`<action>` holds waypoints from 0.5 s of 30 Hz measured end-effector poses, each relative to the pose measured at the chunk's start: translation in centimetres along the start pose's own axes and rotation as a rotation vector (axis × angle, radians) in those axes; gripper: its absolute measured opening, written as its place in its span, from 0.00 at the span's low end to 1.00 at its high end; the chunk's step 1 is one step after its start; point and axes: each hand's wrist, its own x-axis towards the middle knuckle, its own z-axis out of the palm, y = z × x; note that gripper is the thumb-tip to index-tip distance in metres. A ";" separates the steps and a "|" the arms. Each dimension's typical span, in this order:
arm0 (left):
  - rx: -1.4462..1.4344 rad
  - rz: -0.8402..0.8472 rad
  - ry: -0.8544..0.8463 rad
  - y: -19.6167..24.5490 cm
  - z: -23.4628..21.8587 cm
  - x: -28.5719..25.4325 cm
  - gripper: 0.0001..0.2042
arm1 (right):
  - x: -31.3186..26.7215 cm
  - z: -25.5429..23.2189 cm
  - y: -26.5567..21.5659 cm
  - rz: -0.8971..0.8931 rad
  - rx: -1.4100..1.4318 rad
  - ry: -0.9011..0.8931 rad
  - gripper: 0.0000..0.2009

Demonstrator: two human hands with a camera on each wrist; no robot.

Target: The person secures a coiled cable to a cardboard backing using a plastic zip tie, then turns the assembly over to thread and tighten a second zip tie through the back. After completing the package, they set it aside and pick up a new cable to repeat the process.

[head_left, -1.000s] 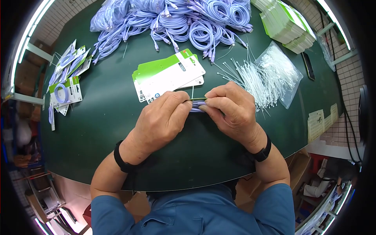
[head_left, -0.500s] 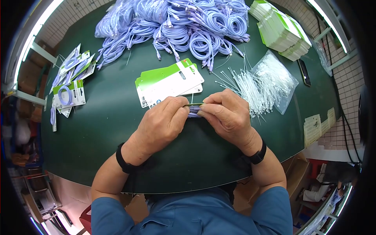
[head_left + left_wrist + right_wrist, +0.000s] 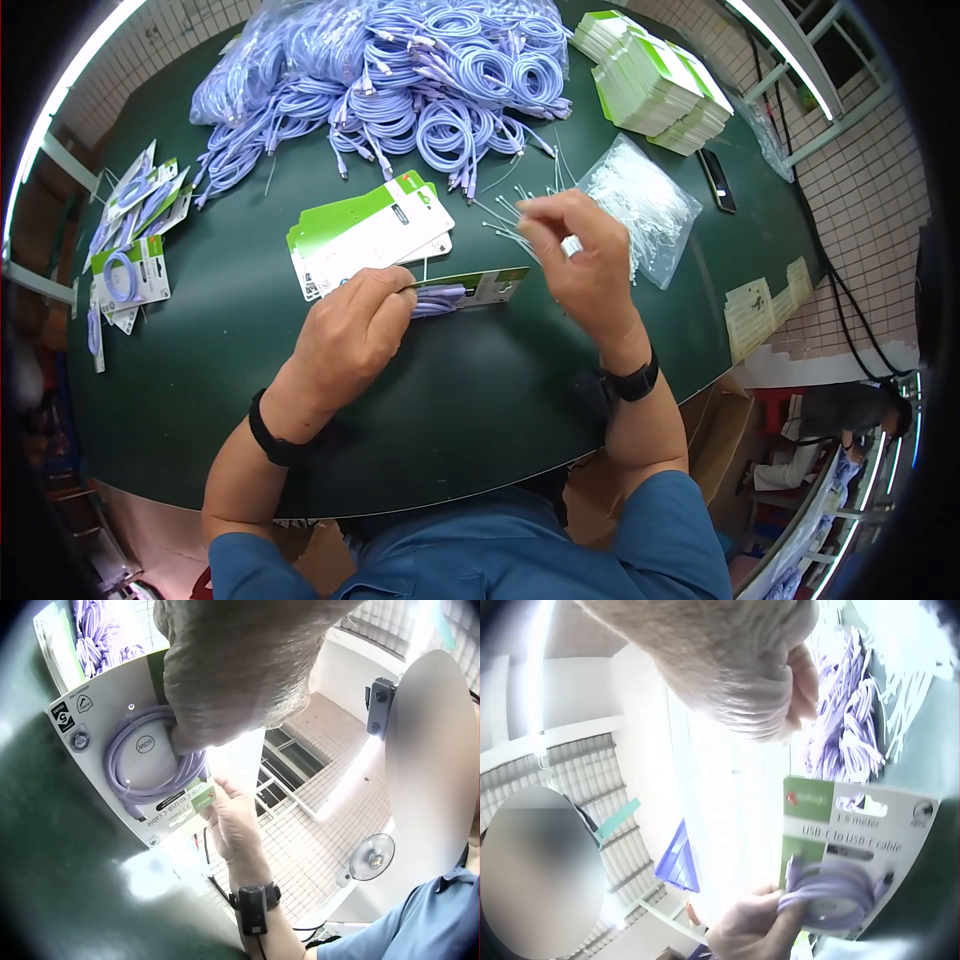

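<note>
My left hand (image 3: 360, 325) pinches one end of a green-and-white packaging card (image 3: 500, 285) between thumb and fingers. Against the card lies a coiled lilac USB-C cable (image 3: 112, 761); the card's print reads "USB-C to USB-C cable" in both wrist views. A thin white cable tie (image 3: 425, 268) stands up from behind the card, beside the left fingertips. Off the card, my right hand (image 3: 585, 265) is raised over the loose white cable ties (image 3: 505, 220), thumb and forefinger bent and apart, with nothing seen between them.
Flat cards (image 3: 370, 235) lie ahead of the left hand. Coiled lilac cables (image 3: 400, 100) are heaped at the back. Finished-looking carded cables (image 3: 125, 275) lie at left. At right are a bag of cable ties (image 3: 650, 210), a card stack (image 3: 660, 85) and a phone (image 3: 717, 180).
Both hands were at the card; my right hand has let go of it and moved right, toward the cable ties. The left hand still holds the card, whose right part now shows.
</note>
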 end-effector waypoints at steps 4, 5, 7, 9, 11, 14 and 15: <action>-0.037 -0.013 -0.002 0.3 -0.2 -0.2 0.08 | -0.4 -2.0 3.6 0.321 -0.246 -0.075 0.09; -0.059 -0.019 -0.007 0.4 -0.4 -0.2 0.08 | -0.5 -2.0 4.2 0.330 -0.311 -0.146 0.10; -0.086 -0.027 -0.009 0.7 -0.7 -0.2 0.08 | -0.8 -2.1 5.0 0.347 -0.442 -0.291 0.12; -0.124 -0.020 -0.039 1.4 -1.0 0.0 0.10 | -0.9 -2.1 5.1 0.365 -0.483 -0.324 0.12; -0.148 -0.030 -0.048 1.8 -0.9 0.0 0.11 | -1.1 -1.9 5.1 0.397 -0.555 -0.389 0.13; -0.128 0.031 -0.033 2.3 -0.3 -0.1 0.09 | -1.1 -1.0 5.3 0.363 -0.537 -0.312 0.12; -0.132 0.020 -0.027 2.4 -0.2 -0.2 0.09 | -1.1 -0.8 5.4 0.345 -0.524 -0.268 0.11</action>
